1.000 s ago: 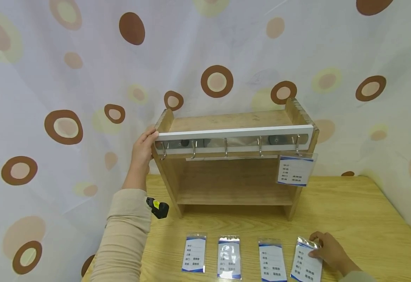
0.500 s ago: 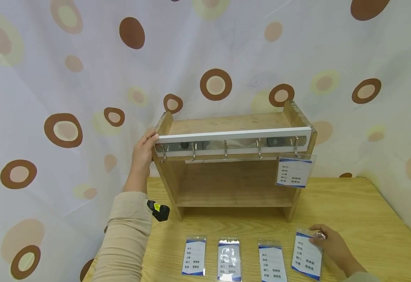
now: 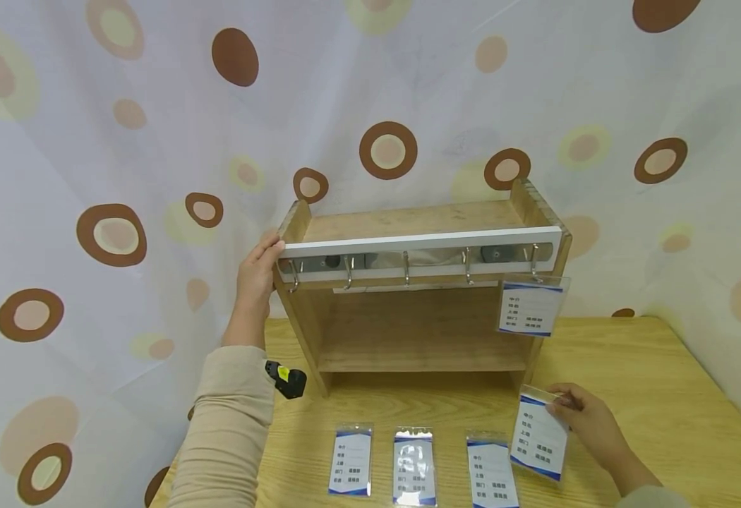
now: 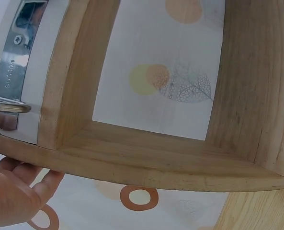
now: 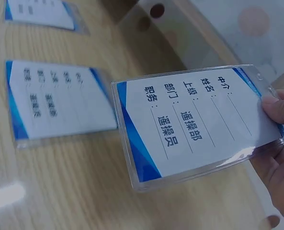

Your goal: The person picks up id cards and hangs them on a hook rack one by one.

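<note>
My right hand [image 3: 589,423] pinches an ID badge in a clear plastic sleeve [image 3: 538,436] by its top right corner, thumb on the front. In the right wrist view this badge [image 5: 189,127] is tilted above the table, its printed side up. My left hand [image 3: 257,271] grips the upper left corner of a wooden shelf [image 3: 421,363]; fingers [image 4: 48,184] lie against its side panel in the left wrist view. A white rail with several metal hooks [image 3: 421,242] runs along the shelf's front. From the rightmost hook hangs another badge [image 3: 531,307].
Three more badges lie in a row on the wooden table [image 3: 650,381]: a left one [image 3: 350,460], a middle one [image 3: 414,466] and a right one [image 3: 491,471]. A patterned cloth [image 3: 173,141] covers the wall behind the shelf.
My right hand has lifted the badge off the table and brought it up and slightly left, towards the shelf. My left hand stays on the shelf corner.
</note>
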Motion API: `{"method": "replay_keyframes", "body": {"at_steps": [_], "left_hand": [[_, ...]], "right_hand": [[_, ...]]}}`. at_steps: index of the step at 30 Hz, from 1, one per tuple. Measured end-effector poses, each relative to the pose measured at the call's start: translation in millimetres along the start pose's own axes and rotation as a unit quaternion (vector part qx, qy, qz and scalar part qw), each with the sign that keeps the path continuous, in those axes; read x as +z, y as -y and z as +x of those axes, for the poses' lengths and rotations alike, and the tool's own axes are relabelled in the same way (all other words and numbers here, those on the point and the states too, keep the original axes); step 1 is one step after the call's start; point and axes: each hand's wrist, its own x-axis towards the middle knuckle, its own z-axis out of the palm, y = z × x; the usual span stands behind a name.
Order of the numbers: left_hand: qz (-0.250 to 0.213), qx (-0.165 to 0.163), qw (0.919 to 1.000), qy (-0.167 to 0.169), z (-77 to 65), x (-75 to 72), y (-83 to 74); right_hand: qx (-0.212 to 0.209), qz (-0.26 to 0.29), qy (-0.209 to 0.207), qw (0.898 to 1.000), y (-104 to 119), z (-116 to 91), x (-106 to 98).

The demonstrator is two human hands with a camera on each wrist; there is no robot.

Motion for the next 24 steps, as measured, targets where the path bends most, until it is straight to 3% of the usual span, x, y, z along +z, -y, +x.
{"method": "replay_keyframes", "body": {"at_steps": [13, 24], "left_hand": [[-0.005, -0.001, 1.0000, 0.000, -0.3, 0.4, 0.7], [0.004, 0.002, 1.0000, -0.005, 0.9, 0.7, 1.9]], "right_hand": [[-0.056, 0.040, -0.029, 0.997, 54, -1, 2], [-0.136, 0.043, -0.071, 0.987, 96, -4, 7]]}}
